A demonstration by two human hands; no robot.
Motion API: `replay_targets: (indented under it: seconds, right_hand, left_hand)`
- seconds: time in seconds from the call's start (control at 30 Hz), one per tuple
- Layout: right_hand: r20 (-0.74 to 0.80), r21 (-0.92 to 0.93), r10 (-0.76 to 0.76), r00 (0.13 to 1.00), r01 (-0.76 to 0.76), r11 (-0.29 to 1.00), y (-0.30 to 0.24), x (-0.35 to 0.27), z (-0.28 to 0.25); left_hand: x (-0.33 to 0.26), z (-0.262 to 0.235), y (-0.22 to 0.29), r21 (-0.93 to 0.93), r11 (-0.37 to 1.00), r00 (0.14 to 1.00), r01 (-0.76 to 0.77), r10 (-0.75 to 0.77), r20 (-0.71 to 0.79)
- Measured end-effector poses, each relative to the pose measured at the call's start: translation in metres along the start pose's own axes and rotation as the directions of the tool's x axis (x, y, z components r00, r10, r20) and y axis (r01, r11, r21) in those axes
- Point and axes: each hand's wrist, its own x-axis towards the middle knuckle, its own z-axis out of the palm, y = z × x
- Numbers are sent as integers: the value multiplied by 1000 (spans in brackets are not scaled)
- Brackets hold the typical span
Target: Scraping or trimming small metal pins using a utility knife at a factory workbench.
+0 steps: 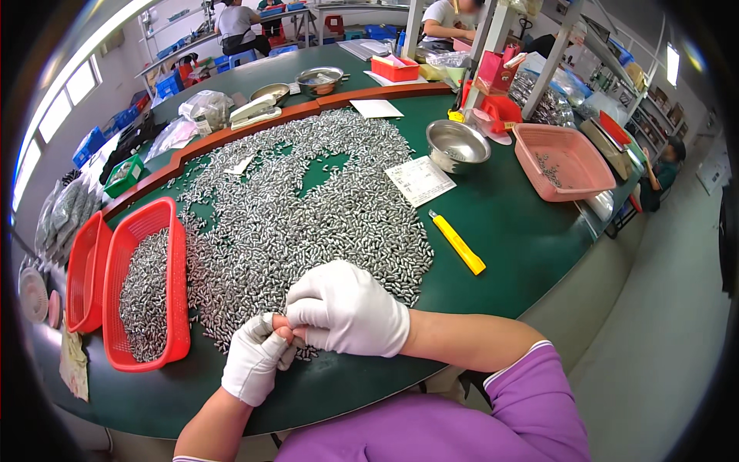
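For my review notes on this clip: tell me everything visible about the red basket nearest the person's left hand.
The red basket is a rectangular tray of perforated plastic, as it looks, with low walls and a rounded rim. It lies flat on the green table, long side running away from the person, holding a layer of small silvery metal pieces. A second red basket lies along its left side. The big loose pile of the same pieces reaches its right wall. Neither gloved hand touches it.

White-gloved hands (323, 327), silvery metal pieces (308, 208), red basket (146, 285), seemingly green table (508, 231).
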Motion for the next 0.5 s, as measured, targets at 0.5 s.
replay_targets:
  seconds: [0.5]
  right_hand:
    - [73, -255, -103, 992, 119, 960, -6, 2, -1]
  left_hand:
    - [1, -4, 1, -129, 992, 994, 2, 12, 111]
